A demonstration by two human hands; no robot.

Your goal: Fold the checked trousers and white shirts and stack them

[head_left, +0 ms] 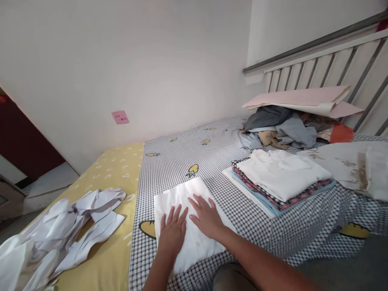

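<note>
A white shirt [200,242], folded into a flat rectangle with a button showing, lies on the checked bed sheet [178,165] in front of me. My left hand [173,230] rests flat on its left part, fingers spread. Farther right, my right hand [206,216] is also laid on the cloth with its fingers apart. Neither hand grips anything. To the right sits a stack of folded clothes [281,173], with a white garment on top and patterned and blue ones beneath.
Crumpled white clothes [66,230] lie on the yellow sheet [106,258] at left. A pile of dark and grey clothes [281,125] under pink card [303,97] stands by the bed rail [321,68]. A stained pale cloth [342,161] lies at right. A pink note [120,117] is on the wall.
</note>
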